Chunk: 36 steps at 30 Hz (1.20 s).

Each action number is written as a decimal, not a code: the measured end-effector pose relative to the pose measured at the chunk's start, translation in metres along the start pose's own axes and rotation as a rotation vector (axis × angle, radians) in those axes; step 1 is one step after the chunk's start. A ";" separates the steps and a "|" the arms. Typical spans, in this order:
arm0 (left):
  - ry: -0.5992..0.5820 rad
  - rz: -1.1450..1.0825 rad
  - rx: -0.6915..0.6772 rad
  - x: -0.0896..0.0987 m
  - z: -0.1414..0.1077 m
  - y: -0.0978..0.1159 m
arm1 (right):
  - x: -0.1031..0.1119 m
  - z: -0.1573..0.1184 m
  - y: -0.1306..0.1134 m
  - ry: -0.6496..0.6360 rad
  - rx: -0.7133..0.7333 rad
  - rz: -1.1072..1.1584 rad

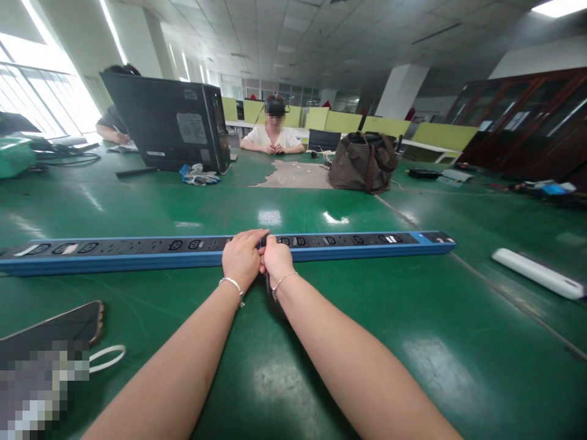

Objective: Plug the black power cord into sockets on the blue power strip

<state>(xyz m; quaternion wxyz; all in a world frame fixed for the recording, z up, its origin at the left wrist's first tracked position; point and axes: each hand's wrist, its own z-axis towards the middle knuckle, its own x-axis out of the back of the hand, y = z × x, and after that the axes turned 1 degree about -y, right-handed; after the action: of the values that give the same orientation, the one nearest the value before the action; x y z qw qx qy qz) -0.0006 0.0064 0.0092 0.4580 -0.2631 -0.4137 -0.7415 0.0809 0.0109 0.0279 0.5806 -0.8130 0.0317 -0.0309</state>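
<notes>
A long blue power strip point(137, 264) with a black socket face lies across the green table in front of me. My left hand point(243, 260) is closed at the strip's middle, its fingers pressed together and pointing right; what they grip is hidden. Touching it, my right hand point(278, 260) is closed on a black cable point(271, 296), which hangs down toward me behind the wrist. A small dark end of something shows between the fingertips, above the sockets. The sockets right under both hands are covered.
A phone point(55, 330) lies front left beside a white loop point(107, 357). A white bar-shaped object point(536, 273) is at right. Farther back are a black computer case point(169, 122), gloves point(199, 175) and a brown bag point(360, 162). One person point(274, 131) sits opposite, another behind the case.
</notes>
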 end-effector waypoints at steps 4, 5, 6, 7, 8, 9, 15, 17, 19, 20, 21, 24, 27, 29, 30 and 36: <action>-0.041 0.011 -0.005 0.003 0.003 0.000 | 0.011 -0.008 -0.017 -0.165 -0.149 0.006; -0.053 0.015 -0.006 0.004 0.003 0.001 | 0.016 -0.008 -0.020 -0.223 -0.175 -0.050; -0.063 0.020 -0.005 0.005 0.004 0.002 | 0.021 -0.008 -0.023 -0.274 -0.184 -0.138; -0.070 0.026 -0.003 0.007 0.004 0.002 | 0.026 -0.007 -0.025 -0.313 -0.162 -0.256; -0.077 0.032 -0.002 0.008 0.004 0.003 | 0.030 -0.006 -0.026 -0.319 -0.090 -0.396; -0.083 0.038 0.000 0.009 0.004 0.004 | 0.035 -0.006 -0.026 -0.268 0.039 -0.554; -0.095 0.079 0.045 0.011 0.003 0.007 | 0.056 -0.006 -0.009 0.061 1.150 -1.046; -0.095 0.088 0.040 0.010 0.002 0.007 | 0.063 -0.004 0.000 -0.042 1.332 -1.041; -0.090 0.100 0.042 0.008 0.002 0.006 | 0.067 0.001 0.008 -0.070 1.425 -1.031; -0.086 0.107 0.042 0.006 0.001 0.006 | 0.068 0.004 0.011 -0.059 1.453 -1.030; -0.079 0.114 0.038 0.005 0.001 0.006 | 0.068 0.006 0.014 -0.037 1.470 -1.032; -0.045 0.120 0.024 0.001 0.000 0.005 | 0.064 0.012 0.018 0.034 1.485 -1.041; -0.009 0.101 0.079 0.000 0.000 0.005 | 0.060 0.014 0.016 0.044 1.496 -1.042; 0.010 0.096 0.111 0.001 0.001 0.004 | 0.060 0.014 0.015 0.048 1.506 -1.044; 0.022 0.102 0.121 0.001 0.001 0.004 | 0.060 0.014 0.015 0.051 1.510 -1.047; 0.088 0.170 0.209 0.004 -0.001 0.001 | 0.061 0.015 0.015 0.039 1.495 -1.020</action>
<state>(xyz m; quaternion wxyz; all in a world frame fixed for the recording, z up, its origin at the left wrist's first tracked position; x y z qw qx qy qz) -0.0014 0.0036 0.0126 0.5618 -0.2154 -0.4446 -0.6636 0.1427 0.0150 0.0092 0.8725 -0.1384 -0.3508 -0.3107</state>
